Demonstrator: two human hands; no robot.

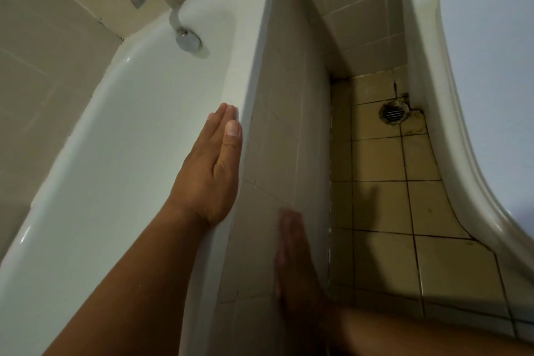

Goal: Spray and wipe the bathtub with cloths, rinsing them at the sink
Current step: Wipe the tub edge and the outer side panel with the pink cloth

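Hands flat, fingers straight, holding nothing: left hand (213, 173) on bathtub rim (254, 37), right hand (291, 263) against tiled side (286, 124).

Beige wall tiles (355, 9) meet stained yellowish floor tiles (375, 159) around a drain (393, 113).

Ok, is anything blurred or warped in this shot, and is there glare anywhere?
Head view: the right hand, flat on the beige tiled tub front, is motion-blurred; the left hand on the white bathtub rim is sharp. Head view: the wide-angle lens seems to bow the tub's far edge, where small glare glints sit.
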